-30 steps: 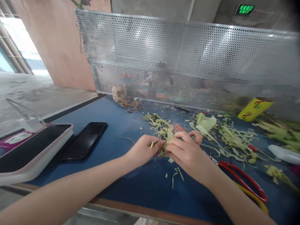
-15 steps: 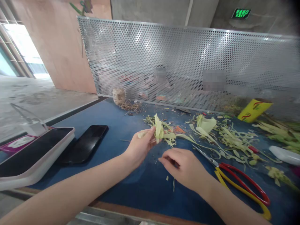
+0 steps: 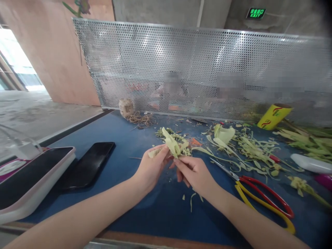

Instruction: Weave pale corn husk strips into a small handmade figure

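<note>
Pinching pale leaf (image 3: pixel 171 142) | left hand (image 3: pixel 150 168): grip clamped | right hand (image 3: pixel 198 173): clamped, lower end

Seen from my remote seat: a thin, papery leaf (image 3: pixel 171 144), metal-bladed scissors (image 3: pixel 234 176) with smooth plastic-looking handles, rough fibrous twine (image 3: pixel 143 120), a glossy black phone (image 3: pixel 90 164), a smooth blue tabletop (image 3: pixel 129 211) and a shiny perforated metal screen (image 3: pixel 166 52).

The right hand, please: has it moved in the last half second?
Yes: the right hand has shifted slightly up the view; its foremost fingertip, previously below the tip of the scissors, is now about level.
</note>
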Available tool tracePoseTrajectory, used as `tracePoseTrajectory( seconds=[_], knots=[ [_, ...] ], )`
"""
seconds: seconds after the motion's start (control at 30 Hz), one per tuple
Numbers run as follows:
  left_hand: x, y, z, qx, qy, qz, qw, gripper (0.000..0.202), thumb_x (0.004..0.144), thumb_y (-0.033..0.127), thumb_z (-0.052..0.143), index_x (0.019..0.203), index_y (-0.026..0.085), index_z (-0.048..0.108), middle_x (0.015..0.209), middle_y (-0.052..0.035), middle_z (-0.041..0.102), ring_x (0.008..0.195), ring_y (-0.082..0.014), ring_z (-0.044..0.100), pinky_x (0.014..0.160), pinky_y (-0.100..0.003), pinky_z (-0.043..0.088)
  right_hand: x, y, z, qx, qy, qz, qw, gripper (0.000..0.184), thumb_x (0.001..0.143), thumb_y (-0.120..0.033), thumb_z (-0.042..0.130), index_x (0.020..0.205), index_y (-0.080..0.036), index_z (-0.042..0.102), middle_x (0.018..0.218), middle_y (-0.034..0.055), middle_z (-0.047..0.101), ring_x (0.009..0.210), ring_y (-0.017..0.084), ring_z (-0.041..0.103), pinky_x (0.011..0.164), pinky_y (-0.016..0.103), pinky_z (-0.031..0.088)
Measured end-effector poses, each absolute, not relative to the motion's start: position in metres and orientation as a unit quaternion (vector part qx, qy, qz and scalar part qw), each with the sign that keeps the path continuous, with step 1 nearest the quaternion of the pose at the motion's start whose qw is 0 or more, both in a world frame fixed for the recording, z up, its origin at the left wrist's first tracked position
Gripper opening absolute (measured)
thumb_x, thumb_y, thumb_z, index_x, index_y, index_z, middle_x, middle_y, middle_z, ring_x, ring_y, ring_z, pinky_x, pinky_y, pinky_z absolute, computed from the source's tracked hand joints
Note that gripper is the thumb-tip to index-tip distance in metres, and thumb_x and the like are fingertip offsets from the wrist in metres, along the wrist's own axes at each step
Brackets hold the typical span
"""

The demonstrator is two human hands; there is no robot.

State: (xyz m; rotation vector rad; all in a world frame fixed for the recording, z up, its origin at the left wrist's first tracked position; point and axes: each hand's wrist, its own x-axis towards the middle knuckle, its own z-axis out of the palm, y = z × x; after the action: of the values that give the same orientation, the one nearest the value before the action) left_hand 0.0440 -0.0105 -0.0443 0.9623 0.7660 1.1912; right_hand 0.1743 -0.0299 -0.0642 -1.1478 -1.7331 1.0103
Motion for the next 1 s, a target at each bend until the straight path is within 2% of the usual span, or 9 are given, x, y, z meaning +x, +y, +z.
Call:
tracePoseTrajectory(
  seconds=[0.1, 0.2, 0.33, 0.5, 0.6, 0.73, 0.87, 1.0],
  knots=[
    [0.043, -0.009, -0.046, 0.430, 0.319, 0.527, 0.660, 0.018, 0.070, 0.027, 0.060, 0.078, 0.011, 0.061, 0.073, -0.0039, 0.064, 0.066, -0.0128, 0.055, 0.067, -0.026, 0.043, 0.176, -0.030, -0.063, -0.451, -0.664, 0.429, 0.415, 0.032, 0.084, -0.039, 0.039, 0.075, -0.016, 0.059, 0.046, -0.0040, 0.049, 0.030, 0.005, 0.036, 0.035, 0.019, 0.031],
    [0.043, -0.010, -0.046, 0.469, 0.295, 0.490, 0.673, 0.014, 0.071, 0.025, 0.061, 0.073, 0.011, 0.059, 0.066, -0.0012, 0.060, 0.057, -0.0100, 0.053, 0.062, -0.025, 0.044, 0.178, -0.030, -0.062, -0.441, -0.659, 0.436, 0.426, 0.035, 0.084, -0.039, 0.039, 0.063, -0.016, 0.054, 0.045, -0.0037, 0.049, 0.029, 0.005, 0.036, 0.035, 0.018, 0.031],
    [0.042, -0.013, -0.047, 0.559, 0.274, 0.440, 0.647, 0.012, 0.071, 0.022, 0.062, 0.076, 0.013, 0.057, 0.060, 0.0000, 0.059, 0.052, -0.0129, 0.055, 0.057, -0.027, 0.045, 0.179, -0.030, -0.063, -0.443, -0.661, 0.432, 0.425, 0.040, 0.085, -0.036, 0.038, 0.051, -0.015, 0.046, 0.043, -0.0026, 0.049, 0.030, 0.004, 0.037, 0.036, 0.018, 0.032],
    [0.040, -0.010, -0.049, 0.570, 0.329, 0.471, 0.587, 0.015, 0.069, 0.022, 0.063, 0.061, 0.013, 0.053, 0.051, 0.0040, 0.051, 0.050, -0.0073, 0.046, 0.050, -0.019, 0.038, 0.180, -0.030, -0.065, -0.439, -0.692, 0.424, 0.386, 0.031, 0.086, -0.031, 0.037, 0.063, -0.016, 0.052, 0.046, -0.0040, 0.050, 0.031, 0.004, 0.037, 0.036, 0.017, 0.031],
    [0.040, -0.009, -0.048, 0.587, 0.337, 0.463, 0.572, 0.019, 0.072, 0.025, 0.060, 0.059, 0.014, 0.051, 0.046, 0.0052, 0.045, 0.047, -0.0071, 0.041, 0.048, -0.019, 0.034, 0.181, -0.030, -0.064, -0.432, -0.712, 0.409, 0.373, 0.030, 0.086, -0.034, 0.036, 0.071, -0.017, 0.056, 0.047, -0.0043, 0.050, 0.032, 0.005, 0.038, 0.037, 0.018, 0.032],
    [0.040, -0.010, -0.045, 0.590, 0.349, 0.479, 0.549, 0.023, 0.071, 0.025, 0.060, 0.054, 0.013, 0.051, 0.048, 0.0045, 0.046, 0.050, -0.0070, 0.042, 0.051, -0.019, 0.035, 0.181, -0.030, -0.063, -0.434, -0.695, 0.413, 0.396, 0.032, 0.087, -0.036, 0.034, 0.077, -0.018, 0.058, 0.047, -0.0044, 0.049, 0.031, 0.005, 0.037, 0.036, 0.018, 0.030],
    [0.040, -0.010, -0.046, 0.562, 0.356, 0.486, 0.568, 0.018, 0.070, 0.027, 0.062, 0.060, 0.012, 0.057, 0.053, 0.0032, 0.051, 0.050, -0.0072, 0.043, 0.054, -0.020, 0.038, 0.183, -0.032, -0.063, -0.437, -0.725, 0.376, 0.377, 0.033, 0.087, -0.033, 0.034, 0.068, -0.017, 0.056, 0.049, -0.0037, 0.050, 0.033, 0.005, 0.038, 0.040, 0.019, 0.032],
    [0.040, -0.008, -0.047, 0.495, 0.347, 0.519, 0.604, 0.015, 0.068, 0.027, 0.065, 0.070, 0.012, 0.063, 0.066, -0.0006, 0.061, 0.067, -0.0119, 0.055, 0.072, -0.026, 0.044, 0.187, -0.035, -0.060, -0.452, -0.723, 0.338, 0.398, 0.031, 0.088, -0.033, 0.034, 0.073, -0.018, 0.056, 0.050, -0.0041, 0.050, 0.035, 0.005, 0.039, 0.043, 0.019, 0.033]
  ],
)
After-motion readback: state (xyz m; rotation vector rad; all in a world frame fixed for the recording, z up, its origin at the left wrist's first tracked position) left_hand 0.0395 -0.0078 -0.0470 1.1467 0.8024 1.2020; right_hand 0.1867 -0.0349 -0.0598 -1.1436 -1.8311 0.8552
